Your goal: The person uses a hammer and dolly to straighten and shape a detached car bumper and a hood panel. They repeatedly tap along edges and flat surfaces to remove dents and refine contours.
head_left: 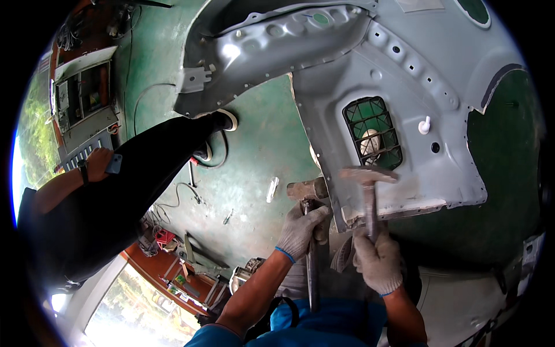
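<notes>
My left hand [300,229], in a pale knitted glove, is closed around the handle of a hammer [307,189] with a blocky, rusty head. That head sits beside the lower left edge of a grey sheet-metal car body panel [341,150]. Another hammer [369,174], with a long, narrow head, is gripped by its handle in my gloved right hand [378,261]. Its head appears over the panel's lower part, just below a black grille vent [373,132]; whether it touches the metal I cannot tell. A white plastic plug [424,125] sticks out of the panel.
To the left stands another person [110,191] in black, holding a phone [114,164]. Cables [136,110] and a small clear piece [272,189] lie on the green floor [248,144]. A metal cabinet [87,87] and a cluttered workbench [191,283] are at the left.
</notes>
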Demonstrator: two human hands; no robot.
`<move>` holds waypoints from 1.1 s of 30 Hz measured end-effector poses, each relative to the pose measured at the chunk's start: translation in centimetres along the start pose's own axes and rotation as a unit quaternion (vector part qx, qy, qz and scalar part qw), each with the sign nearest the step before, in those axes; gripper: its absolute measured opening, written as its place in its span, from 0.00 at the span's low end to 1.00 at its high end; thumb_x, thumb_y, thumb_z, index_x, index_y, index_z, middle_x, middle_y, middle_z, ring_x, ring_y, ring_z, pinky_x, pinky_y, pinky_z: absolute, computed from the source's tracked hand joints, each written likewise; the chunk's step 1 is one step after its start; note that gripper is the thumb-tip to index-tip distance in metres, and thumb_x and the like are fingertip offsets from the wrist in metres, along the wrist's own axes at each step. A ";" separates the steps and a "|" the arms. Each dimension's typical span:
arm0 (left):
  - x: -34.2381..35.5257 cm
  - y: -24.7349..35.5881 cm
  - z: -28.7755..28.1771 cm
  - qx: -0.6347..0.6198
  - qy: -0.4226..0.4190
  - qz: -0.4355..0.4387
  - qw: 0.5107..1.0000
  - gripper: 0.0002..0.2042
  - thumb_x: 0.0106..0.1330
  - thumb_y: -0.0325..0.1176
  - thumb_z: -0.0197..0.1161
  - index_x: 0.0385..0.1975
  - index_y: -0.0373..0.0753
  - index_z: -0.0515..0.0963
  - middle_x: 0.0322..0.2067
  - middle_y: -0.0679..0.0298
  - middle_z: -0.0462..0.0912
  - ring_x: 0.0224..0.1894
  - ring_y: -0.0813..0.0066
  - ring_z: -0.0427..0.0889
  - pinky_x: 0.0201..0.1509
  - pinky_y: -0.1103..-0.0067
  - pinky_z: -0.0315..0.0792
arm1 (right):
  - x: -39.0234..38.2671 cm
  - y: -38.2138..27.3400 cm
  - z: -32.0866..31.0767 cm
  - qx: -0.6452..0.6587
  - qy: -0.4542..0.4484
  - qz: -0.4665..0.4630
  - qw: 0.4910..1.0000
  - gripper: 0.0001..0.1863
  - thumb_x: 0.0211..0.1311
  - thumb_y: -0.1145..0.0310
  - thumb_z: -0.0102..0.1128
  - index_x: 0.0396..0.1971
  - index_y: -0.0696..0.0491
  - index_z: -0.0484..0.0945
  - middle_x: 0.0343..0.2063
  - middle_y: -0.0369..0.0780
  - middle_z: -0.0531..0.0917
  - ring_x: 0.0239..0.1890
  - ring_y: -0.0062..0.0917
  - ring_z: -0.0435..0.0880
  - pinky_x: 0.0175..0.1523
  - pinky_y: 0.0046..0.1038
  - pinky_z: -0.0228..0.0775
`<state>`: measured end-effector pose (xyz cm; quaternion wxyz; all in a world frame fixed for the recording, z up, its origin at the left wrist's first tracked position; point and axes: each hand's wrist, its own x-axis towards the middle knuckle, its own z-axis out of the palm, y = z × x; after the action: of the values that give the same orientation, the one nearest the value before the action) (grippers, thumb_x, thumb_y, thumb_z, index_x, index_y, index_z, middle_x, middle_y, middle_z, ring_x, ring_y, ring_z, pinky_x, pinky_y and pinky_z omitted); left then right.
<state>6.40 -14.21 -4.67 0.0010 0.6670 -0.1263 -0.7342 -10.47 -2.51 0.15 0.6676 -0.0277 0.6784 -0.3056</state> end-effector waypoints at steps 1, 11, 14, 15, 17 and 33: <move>0.0 -0.6 -0.5 0.005 -0.014 -0.006 1.000 0.09 0.72 0.33 0.63 0.34 0.36 0.73 0.19 0.65 0.73 0.16 0.77 0.72 0.20 0.77 0.70 | -0.5 -0.8 0.0 0.059 0.008 0.027 0.998 0.13 0.76 0.60 0.59 0.46 0.55 0.75 0.21 0.31 0.74 0.19 0.14 0.75 0.23 0.20 0.67; -1.1 -2.2 -0.9 0.044 -0.051 -0.068 0.995 0.12 0.69 0.34 0.69 0.44 0.35 0.75 0.22 0.67 0.70 0.16 0.77 0.71 0.20 0.76 0.72 | -3.6 1.1 1.1 -0.033 -0.001 0.031 0.999 0.11 0.74 0.63 0.64 0.39 0.56 0.80 0.21 0.35 0.81 0.20 0.17 0.81 0.27 0.23 0.74; -1.1 -2.5 -1.1 0.051 -0.045 -0.054 0.996 0.12 0.70 0.34 0.67 0.43 0.34 0.74 0.21 0.66 0.72 0.16 0.76 0.73 0.20 0.75 0.73 | -3.5 0.0 0.3 0.038 0.018 0.058 0.997 0.10 0.74 0.64 0.63 0.40 0.56 0.79 0.23 0.35 0.81 0.21 0.17 0.81 0.26 0.23 0.74; -1.4 -2.1 -0.9 0.054 -0.049 -0.052 0.996 0.11 0.71 0.34 0.66 0.41 0.34 0.73 0.20 0.65 0.73 0.16 0.75 0.74 0.20 0.76 0.73 | -3.7 0.3 -0.4 0.063 0.032 0.044 0.997 0.07 0.74 0.68 0.60 0.43 0.56 0.78 0.25 0.36 0.81 0.20 0.17 0.79 0.25 0.24 0.72; -1.4 -2.0 -0.9 0.061 -0.049 -0.046 0.996 0.10 0.71 0.34 0.64 0.39 0.34 0.72 0.19 0.64 0.75 0.16 0.75 0.75 0.21 0.76 0.74 | -4.3 0.7 0.0 0.193 0.128 -0.073 0.970 0.10 0.75 0.64 0.60 0.47 0.55 0.76 0.23 0.33 0.76 0.16 0.15 0.72 0.21 0.21 0.66; -1.4 -2.1 -0.2 0.057 -0.041 -0.068 0.995 0.10 0.70 0.32 0.66 0.42 0.36 0.73 0.22 0.67 0.70 0.17 0.77 0.70 0.21 0.75 0.70 | -3.0 1.1 0.1 0.018 0.051 0.039 0.998 0.12 0.72 0.63 0.64 0.38 0.58 0.81 0.20 0.40 0.81 0.24 0.24 0.84 0.30 0.29 0.76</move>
<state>7.10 -11.95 -3.72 -0.0924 0.6422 -0.1219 -0.7511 -9.63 -0.37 2.35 0.6441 0.0265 0.7064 -0.2921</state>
